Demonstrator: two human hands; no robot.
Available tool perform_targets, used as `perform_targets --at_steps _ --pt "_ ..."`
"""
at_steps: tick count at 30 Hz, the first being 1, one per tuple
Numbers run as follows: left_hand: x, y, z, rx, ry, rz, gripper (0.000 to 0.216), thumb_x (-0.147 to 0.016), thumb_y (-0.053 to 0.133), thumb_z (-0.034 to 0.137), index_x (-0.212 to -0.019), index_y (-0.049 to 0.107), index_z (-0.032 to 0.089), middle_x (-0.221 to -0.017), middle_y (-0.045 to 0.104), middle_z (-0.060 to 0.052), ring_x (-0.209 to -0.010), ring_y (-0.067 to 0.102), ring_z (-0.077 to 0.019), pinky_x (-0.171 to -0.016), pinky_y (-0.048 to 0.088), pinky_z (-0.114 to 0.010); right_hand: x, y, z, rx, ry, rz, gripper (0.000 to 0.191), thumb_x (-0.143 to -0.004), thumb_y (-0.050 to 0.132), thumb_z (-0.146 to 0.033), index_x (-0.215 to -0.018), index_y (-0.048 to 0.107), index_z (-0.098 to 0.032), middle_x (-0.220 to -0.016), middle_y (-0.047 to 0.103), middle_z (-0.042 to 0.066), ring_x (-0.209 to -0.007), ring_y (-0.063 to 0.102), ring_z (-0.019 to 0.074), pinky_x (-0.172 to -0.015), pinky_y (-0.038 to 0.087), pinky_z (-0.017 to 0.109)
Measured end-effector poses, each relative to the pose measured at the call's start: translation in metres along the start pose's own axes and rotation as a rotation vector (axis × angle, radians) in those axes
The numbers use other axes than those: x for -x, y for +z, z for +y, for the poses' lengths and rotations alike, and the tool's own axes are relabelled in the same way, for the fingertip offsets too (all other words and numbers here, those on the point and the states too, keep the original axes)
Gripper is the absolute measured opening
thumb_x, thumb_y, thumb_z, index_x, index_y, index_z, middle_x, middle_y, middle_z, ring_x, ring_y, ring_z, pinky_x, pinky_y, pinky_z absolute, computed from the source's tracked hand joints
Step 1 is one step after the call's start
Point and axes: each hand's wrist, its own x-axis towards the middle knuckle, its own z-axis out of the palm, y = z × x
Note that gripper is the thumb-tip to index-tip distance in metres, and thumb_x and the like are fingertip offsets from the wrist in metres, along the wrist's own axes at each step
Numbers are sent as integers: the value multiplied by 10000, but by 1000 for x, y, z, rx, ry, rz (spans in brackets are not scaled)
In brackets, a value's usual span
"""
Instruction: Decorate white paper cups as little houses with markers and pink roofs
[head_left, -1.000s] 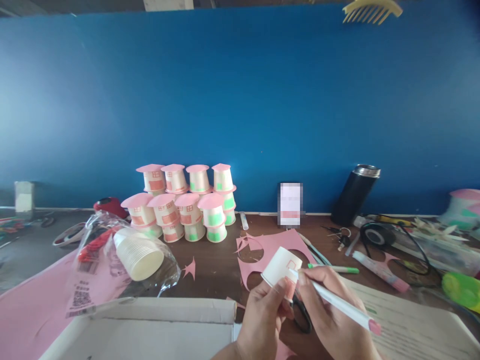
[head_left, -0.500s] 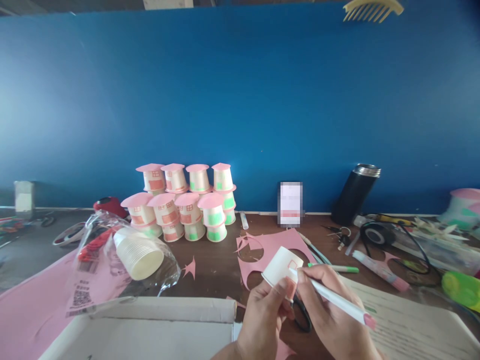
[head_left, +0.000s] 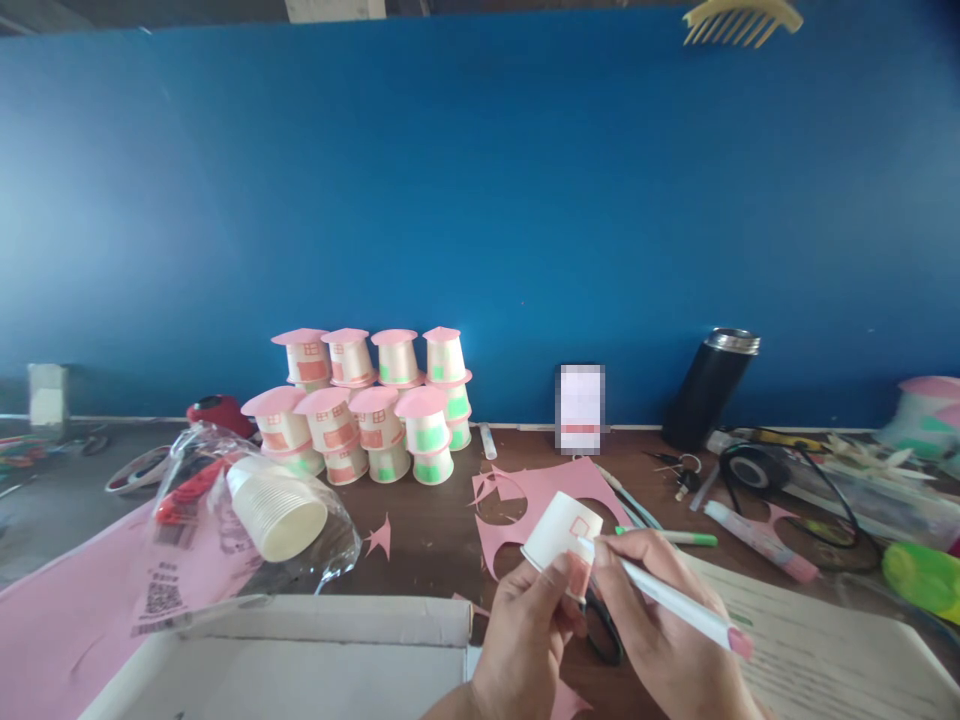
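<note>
My left hand (head_left: 525, 630) grips a white paper cup (head_left: 551, 535) near its rim, the cup tilted with its base pointing up. A red square outline and a filled red patch are drawn on the cup's side. Between the thumb and fingers of my right hand (head_left: 660, 610) is a white felt-tip pen (head_left: 679, 600) with a pink end. Its tip is at the cup, close beside the red square. Under my hands lie black-handled scissors (head_left: 604, 630), partly hidden. Pink paper with round cut-outs (head_left: 559, 485) spreads behind the cup.
Decorated cups with pink paper roofs (head_left: 424, 405) stand stacked at the back. A bag holds stacked plain cups (head_left: 285, 510). In front is a white box (head_left: 315, 660). A green-capped pen (head_left: 675, 538), a printed sheet (head_left: 825, 640), keys (head_left: 686, 475) and a black bottle (head_left: 709, 395) are on the right.
The cup has shifted and turned slightly to the left in my left hand. The red square now shows more fully, with the pen tip just off its lower right side.
</note>
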Motion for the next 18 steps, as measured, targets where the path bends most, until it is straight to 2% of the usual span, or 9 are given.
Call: perform_targets --at_steps 18 --pt "2 5 3 59 -5 18 231 -754 758 332 -730 707 108 -565 513 13 -535 419 -75 -573 345 -221 1 0 3 18 4 6 140 -915 540 -313 -803 560 -231 -628 598 -25 -502 550 123 -554 483 234"
